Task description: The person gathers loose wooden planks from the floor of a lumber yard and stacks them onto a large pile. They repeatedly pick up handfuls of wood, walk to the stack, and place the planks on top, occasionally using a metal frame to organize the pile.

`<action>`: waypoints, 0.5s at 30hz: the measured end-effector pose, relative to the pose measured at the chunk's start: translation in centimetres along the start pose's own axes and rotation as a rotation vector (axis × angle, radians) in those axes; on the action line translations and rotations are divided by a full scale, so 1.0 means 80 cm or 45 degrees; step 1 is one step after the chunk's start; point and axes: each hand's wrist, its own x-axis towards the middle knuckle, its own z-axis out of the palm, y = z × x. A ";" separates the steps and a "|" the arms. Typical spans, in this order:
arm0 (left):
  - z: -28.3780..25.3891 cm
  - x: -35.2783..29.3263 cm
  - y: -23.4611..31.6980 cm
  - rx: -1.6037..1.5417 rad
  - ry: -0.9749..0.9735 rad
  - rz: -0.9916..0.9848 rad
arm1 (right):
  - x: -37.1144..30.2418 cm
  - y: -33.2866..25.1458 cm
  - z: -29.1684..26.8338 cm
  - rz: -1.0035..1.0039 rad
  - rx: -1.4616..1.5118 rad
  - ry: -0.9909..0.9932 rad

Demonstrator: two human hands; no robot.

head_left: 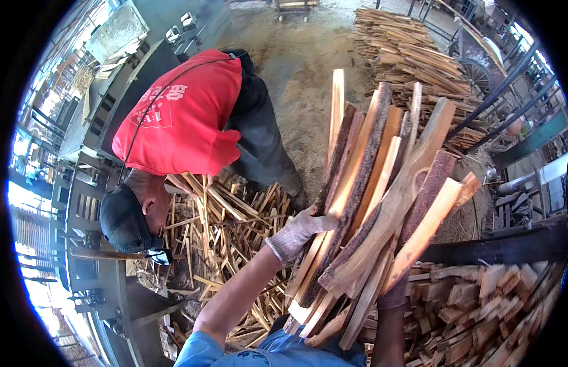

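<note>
A thick bundle of wood offcuts [382, 183], several of them edged with dark bark, leans across my body with its tops fanned to the upper right. My left hand [303, 231], in a pale work glove, is closed on the bundle's left side. Low on the right side, my right hand [394, 295] in a dark-looking glove supports the bundle. Its fingers are mostly hidden behind the wood, though it appears to grip from beneath. Below my left forearm lies a loose heap of thin wood strips [235, 244].
A person in a red shirt [180, 116] bends over the heap at the left, beside grey machinery [97, 244]. Stacked wood pieces [467, 312] lie at the lower right, near a dark beam [498, 241]. Another long woodpile [412, 58] stands at the far right, near a wheel [474, 73].
</note>
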 end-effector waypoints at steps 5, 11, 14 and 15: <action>0.001 0.050 0.022 0.052 -0.322 -0.141 | -0.006 -0.009 -0.020 -0.056 0.059 0.080; 0.025 0.108 0.029 0.094 -0.405 -0.235 | 0.001 0.001 -0.024 -0.043 0.130 0.162; 0.022 0.119 0.031 0.146 -0.385 -0.306 | 0.006 0.005 -0.027 -0.031 0.135 0.191; 0.024 0.121 0.033 0.118 -0.396 -0.329 | 0.007 0.005 -0.027 -0.036 0.140 0.200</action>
